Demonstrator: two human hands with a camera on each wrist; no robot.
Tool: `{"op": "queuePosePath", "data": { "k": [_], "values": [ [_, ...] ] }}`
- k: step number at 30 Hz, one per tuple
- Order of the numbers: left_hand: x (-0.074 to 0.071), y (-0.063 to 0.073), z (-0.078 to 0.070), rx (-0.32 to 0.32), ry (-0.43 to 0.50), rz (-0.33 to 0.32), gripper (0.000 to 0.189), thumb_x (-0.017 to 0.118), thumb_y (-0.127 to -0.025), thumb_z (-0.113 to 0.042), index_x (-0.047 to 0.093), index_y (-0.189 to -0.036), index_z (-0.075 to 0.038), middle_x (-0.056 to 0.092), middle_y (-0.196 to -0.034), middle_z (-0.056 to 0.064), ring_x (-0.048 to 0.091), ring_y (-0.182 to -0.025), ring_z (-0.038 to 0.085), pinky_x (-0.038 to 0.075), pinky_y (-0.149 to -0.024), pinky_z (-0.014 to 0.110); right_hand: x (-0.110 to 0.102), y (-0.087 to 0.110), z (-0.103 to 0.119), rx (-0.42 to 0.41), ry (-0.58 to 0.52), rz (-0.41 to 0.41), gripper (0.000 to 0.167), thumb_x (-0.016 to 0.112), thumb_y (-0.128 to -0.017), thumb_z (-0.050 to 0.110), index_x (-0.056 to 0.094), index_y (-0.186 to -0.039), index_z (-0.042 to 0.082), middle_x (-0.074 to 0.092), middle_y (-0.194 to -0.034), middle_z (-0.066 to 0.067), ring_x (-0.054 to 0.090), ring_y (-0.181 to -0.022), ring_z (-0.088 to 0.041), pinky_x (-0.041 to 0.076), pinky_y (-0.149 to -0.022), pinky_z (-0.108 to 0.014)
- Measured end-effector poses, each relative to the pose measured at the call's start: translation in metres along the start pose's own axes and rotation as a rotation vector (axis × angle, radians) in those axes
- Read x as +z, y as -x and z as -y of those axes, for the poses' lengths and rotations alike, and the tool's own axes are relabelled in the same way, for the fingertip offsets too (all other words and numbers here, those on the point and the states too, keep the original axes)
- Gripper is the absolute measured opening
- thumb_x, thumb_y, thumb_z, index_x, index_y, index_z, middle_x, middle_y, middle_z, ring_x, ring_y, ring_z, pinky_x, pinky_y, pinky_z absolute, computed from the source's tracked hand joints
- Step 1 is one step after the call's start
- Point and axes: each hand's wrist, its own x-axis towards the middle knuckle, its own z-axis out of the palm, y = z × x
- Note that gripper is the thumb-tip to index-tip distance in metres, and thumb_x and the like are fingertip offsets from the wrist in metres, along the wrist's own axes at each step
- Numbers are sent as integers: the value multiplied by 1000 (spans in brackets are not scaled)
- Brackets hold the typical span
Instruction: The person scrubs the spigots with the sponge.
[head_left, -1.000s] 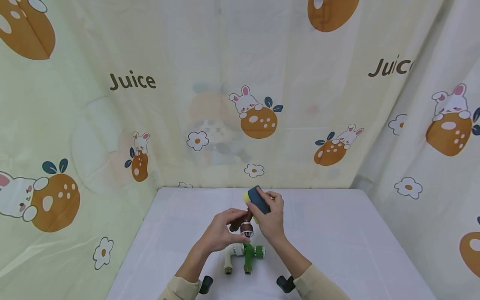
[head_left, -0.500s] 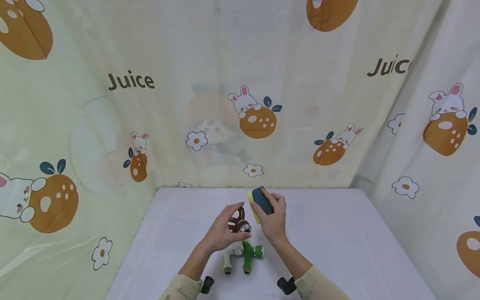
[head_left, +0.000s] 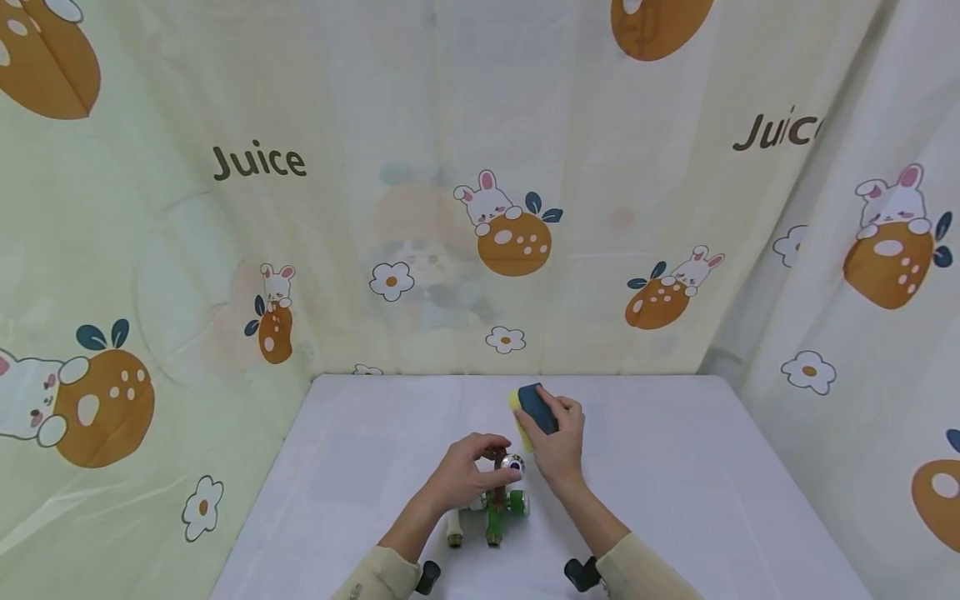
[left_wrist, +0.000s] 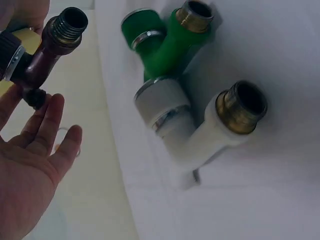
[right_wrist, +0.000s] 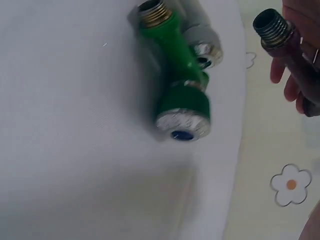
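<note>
My left hand [head_left: 467, 473] holds a brown faucet [left_wrist: 42, 62] between thumb and fingers, its chrome-ringed knob end turned rightward in the head view. The faucet's threaded brass end points away from the palm in the left wrist view. My right hand [head_left: 562, 442] grips a sponge [head_left: 537, 408], dark blue on one face and yellow on the other. The sponge is tilted, up and to the right of the faucet, with a gap between them. Below the left hand, a green faucet [head_left: 494, 527] and a white faucet [left_wrist: 187, 135] lie side by side on the table, partly covered by that hand.
A white cloth covers the table [head_left: 675, 492]. Behind it and along both sides hangs a curtain [head_left: 420, 208] printed with rabbits, oranges and flowers. Small black pieces [head_left: 582, 573] sit by both sleeve cuffs.
The sponge has come away from the brown faucet, moving rightward with the right hand. The left hand has turned the faucet and brought it lower and to the right, over the green one.
</note>
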Motion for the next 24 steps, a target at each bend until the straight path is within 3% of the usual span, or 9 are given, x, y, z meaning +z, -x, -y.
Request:
{"op": "queuePosePath", "data": {
  "k": [14,17,20,24],
  "values": [
    [48,-26,5,-35,-128,-59,51,72,-86,-70,76,-112,-26,71,-91,-19,67,-95,7,54,-81,28,-29,-9,-66,122,153,-115,63,83,-89,41,64,-143,16,45,-132,-17,38,-124,-34,31,-98,-45],
    [58,-28,7,-7,-182,-77,47,71,-87,-68,78,-106,-25,73,-90,-17,70,-96,10,54,-92,39,-35,-9,-76,152,178,-138,64,82,-89,44,63,-144,16,45,-133,-18,38,-124,-35,32,-97,-46],
    [67,-30,9,9,-242,-96,47,71,-88,-68,78,-102,-24,76,-90,-15,72,-96,11,45,-108,57,-38,-8,-80,171,188,-130,67,81,-89,46,62,-145,16,44,-135,-18,38,-125,-35,32,-97,-47],
    [78,-32,12,-43,-304,-104,52,70,-86,-72,77,-103,-23,77,-92,-12,72,-96,10,32,-116,67,-41,-8,-82,193,180,-116,69,80,-90,49,60,-147,16,42,-138,-19,37,-126,-36,32,-98,-47]
  ]
}}
